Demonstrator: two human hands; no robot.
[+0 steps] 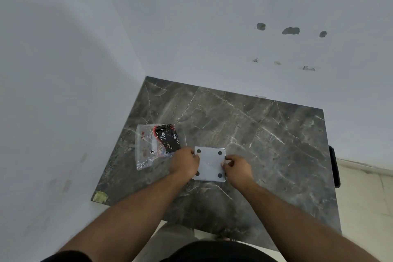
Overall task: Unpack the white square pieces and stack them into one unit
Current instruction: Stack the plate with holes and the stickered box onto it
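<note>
A white square piece [209, 164] with a dark round pad in each corner lies flat on the dark marble table [265, 134]. Whether more pieces lie under it I cannot tell. My left hand [186, 162] grips its left edge, fingers curled over the side. My right hand [237, 166] pinches its right edge between thumb and fingers. A clear plastic bag [148, 147] with a black and red "Dove" print lies crumpled just left of my left hand.
The table stands in a corner, with white walls close on the left and behind. A dark object [335, 166] hangs off the table's right edge. Pale floor shows at the right. A yellowish sticker [100, 196] marks the near left corner.
</note>
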